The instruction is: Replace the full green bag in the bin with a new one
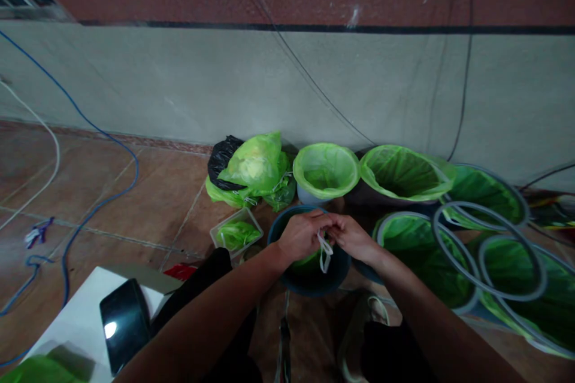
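Note:
My left hand and my right hand meet over a dark blue pot with green plastic inside. Both pinch a thin white strip that loops down between them. The fingers of both hands are closed on the strip. Behind the pot stand two pots lined with green bags, one light and one wider.
Tied green bags and a black bag lie by the grey wall. A clear tub holds green plastic. Grey rings top green-lined pots at right. A blue cable crosses the tiled floor; a tape roll sits on a white board.

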{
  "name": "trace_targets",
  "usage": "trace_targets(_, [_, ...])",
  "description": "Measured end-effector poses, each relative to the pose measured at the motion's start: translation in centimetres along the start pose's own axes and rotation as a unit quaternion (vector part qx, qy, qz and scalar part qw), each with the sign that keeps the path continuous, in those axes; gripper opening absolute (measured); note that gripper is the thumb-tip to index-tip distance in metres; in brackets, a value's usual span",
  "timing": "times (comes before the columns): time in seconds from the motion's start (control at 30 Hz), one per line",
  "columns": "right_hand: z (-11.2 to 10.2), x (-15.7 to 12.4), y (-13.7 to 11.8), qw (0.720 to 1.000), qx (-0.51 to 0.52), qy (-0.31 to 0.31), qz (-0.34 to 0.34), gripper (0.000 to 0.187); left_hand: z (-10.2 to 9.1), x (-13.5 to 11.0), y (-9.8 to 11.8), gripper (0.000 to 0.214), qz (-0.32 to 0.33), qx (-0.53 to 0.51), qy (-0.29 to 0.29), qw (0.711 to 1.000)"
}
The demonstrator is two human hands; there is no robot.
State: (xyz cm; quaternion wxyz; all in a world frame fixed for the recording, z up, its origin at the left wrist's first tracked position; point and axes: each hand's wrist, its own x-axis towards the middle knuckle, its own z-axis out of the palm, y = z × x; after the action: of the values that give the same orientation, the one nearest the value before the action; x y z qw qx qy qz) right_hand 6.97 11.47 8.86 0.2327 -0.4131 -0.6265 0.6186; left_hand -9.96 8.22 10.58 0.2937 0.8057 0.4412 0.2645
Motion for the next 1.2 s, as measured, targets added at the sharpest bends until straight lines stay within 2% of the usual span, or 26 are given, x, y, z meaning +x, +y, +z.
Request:
trace_targets(0.1, [0.3,-0.2,-1.3,0.999,0.025,-0.006,0.024,0.011,-0.1,-0.2,0.2,0.025,-0.003,0.024,0.005,1.0])
trace_targets(0.2, [0.3,-0.3,-2.3,0.998,0.052,-0.005,0.045,0.015,0.2,-0.3,0.2,0.024,-0.024,0.052,0.048,0.997])
trace_targets(0.3, [0.1,-0.3,-2.3,0.995,0.077,0.01,0.062,0.02,0.3,-0.3,0.2,0.02,-0.04,0.053,0.097,0.993])
trace_targets(0.4, [-0.1,-0.1,-1.7,0.995,0.059,0.023,0.072,0.021,0.3,-0.1,0.1,0.015,-0.047,0.02,0.126,0.991])
trace_targets(0.47, [-0.3,-0.1,-1.3,0.998,0.003,0.027,0.06,0.02,0.3,0.1,-0.1,0.011,-0.051,-0.01,0.132,0.99])
trace_targets(0.53, [-0.3,-0.2,-1.2,0.994,-0.104,0.043,0.018,0.018,0.3,0.3,-0.3,0.009,-0.059,-0.033,0.131,0.989])
trace_targets(0.6, [-0.2,-0.4,-1.5,0.967,-0.24,0.078,-0.018,0.015,0.5,0.4,-0.4,0.008,-0.063,-0.038,0.123,0.99])
trace_targets(0.67, [0.1,-0.6,-1.8,0.929,-0.352,0.115,-0.023,0.014,0.6,0.4,-0.4,0.009,-0.066,-0.021,0.107,0.992])
trace_targets(0.73, [0.2,-0.7,-1.9,0.909,-0.396,0.132,-0.008,0.013,0.6,0.4,-0.3,0.011,-0.067,0.003,0.09,0.994])
trace_targets(0.8, [0.2,-0.6,-1.8,0.925,-0.361,0.118,0.0,0.014,0.5,0.4,-0.2,0.011,-0.07,0.019,0.081,0.994])
trace_targets(0.87, [0.0,-0.4,-1.3,0.962,-0.26,0.082,0.015,0.018,0.5,0.3,-0.3,0.011,-0.073,0.019,0.081,0.994])
trace_targets(0.93, [-0.3,-0.2,-0.7,0.987,-0.153,0.046,0.03,0.021,0.5,0.3,-0.5,0.012,-0.075,0.011,0.081,0.994])
trace_targets(1.07, [-0.8,0.2,0.3,0.995,-0.084,0.039,0.025,0.022,0.8,0.1,-0.8,0.012,-0.092,0.022,0.081,0.992])
trace_targets(1.2, [-0.9,0.2,0.5,0.987,-0.154,0.054,0.005,0.018,0.9,0.2,-0.6,0.01,-0.116,0.06,0.071,0.989])
